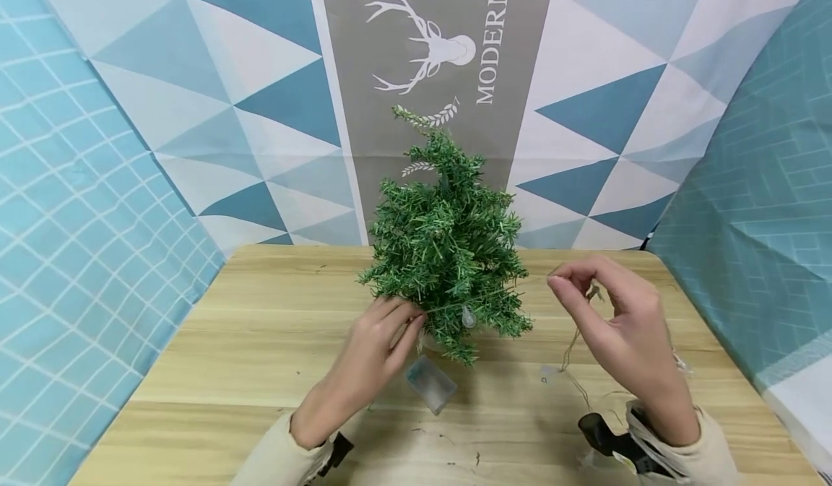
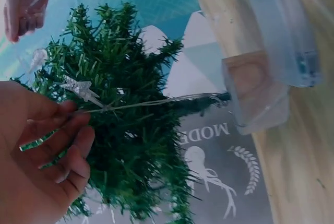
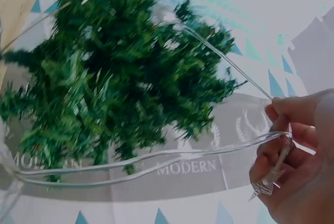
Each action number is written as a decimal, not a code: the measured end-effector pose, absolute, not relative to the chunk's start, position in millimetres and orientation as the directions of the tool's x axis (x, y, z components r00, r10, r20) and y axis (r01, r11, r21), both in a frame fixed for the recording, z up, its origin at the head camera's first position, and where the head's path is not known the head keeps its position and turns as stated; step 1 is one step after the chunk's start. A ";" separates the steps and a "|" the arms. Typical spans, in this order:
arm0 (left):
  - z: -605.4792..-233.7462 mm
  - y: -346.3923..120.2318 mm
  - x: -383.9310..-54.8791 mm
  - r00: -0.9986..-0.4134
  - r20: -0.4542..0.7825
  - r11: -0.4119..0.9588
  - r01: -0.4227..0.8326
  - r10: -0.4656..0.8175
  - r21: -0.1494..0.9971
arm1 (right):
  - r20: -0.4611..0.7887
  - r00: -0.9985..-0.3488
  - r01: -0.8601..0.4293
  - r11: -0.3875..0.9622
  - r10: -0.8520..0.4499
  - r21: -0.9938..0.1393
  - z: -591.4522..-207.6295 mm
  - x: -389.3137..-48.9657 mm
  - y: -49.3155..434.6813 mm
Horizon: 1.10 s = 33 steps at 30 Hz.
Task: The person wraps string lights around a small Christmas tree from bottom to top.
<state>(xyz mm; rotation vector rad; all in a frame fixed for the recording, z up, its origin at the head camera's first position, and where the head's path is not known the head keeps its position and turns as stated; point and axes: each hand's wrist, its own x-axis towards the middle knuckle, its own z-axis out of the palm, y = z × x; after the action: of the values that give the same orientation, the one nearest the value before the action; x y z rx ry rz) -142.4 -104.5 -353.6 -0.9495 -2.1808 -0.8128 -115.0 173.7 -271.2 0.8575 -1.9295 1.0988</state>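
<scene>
Left hand [image 1: 373, 341]: thumb and forefinger pinch the light string [image 2: 151, 102], other fingers loosely bent, close against the branches. Right hand [image 1: 620, 323]: thumb and forefinger pinch the string too, other fingers curled, 1 star-shaped bulb [image 3: 263, 185] against them. Between the 2 hands, a thin span crosses the front of the artificial Christmas tree [image 1: 442, 233], 1 clear bulb [image 1: 469, 317] on it. Tree sits mid-table [image 1: 247, 327], clear block [image 2: 261, 109] at the trunk's foot. Loose strands hang below the right hand.

Judgement: left pinch should anchor firmly; right should keep the span lightly taut and seat it among the needles. Hard tugging could tip the tree; untangled slack should snag less.
</scene>
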 end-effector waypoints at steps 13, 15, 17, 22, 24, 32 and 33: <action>-353.2 -104.8 -142.8 -0.621 0.647 0.619 0.734 0.442 0.281 | 0.938 -0.345 -0.787 0.536 0.028 -0.306 -282.0 -135.0 172.9; -353.1 -104.0 -142.8 -0.619 0.634 0.623 0.736 0.463 0.264 | 0.942 -0.334 -0.769 0.566 0.042 -0.298 -284.7 -136.9 174.2; -353.9 -102.3 -143.3 -0.614 0.627 0.628 0.739 0.479 0.244 | 0.940 -0.338 -0.740 0.602 0.051 -0.299 -286.8 -139.6 176.1; -360.2 -96.9 -145.5 -0.591 0.632 0.636 0.747 0.501 0.194 | 0.904 -0.428 -0.639 0.705 0.007 -0.308 -292.9 -147.6 185.5; -362.3 -94.6 -146.1 -0.584 0.637 0.644 0.745 0.503 0.174 | 0.874 -0.485 -0.599 0.740 -0.029 -0.307 -295.8 -151.4 190.4; -368.6 -89.8 -147.6 -0.573 0.662 0.683 0.719 0.483 0.125 | 0.762 -0.634 -0.546 0.774 -0.131 -0.321 -306.6 -168.9 211.3; -369.2 -89.6 -148.3 -0.572 0.662 0.682 0.721 0.484 0.125 | 0.746 -0.652 -0.550 0.760 -0.133 -0.345 -307.5 -171.0 214.2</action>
<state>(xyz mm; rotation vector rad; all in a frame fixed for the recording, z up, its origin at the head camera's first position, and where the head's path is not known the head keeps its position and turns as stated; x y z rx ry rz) -148.3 -89.6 -369.2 -0.9224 -2.2910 -0.5158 -171.0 214.2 -307.5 0.5087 -2.2179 0.7299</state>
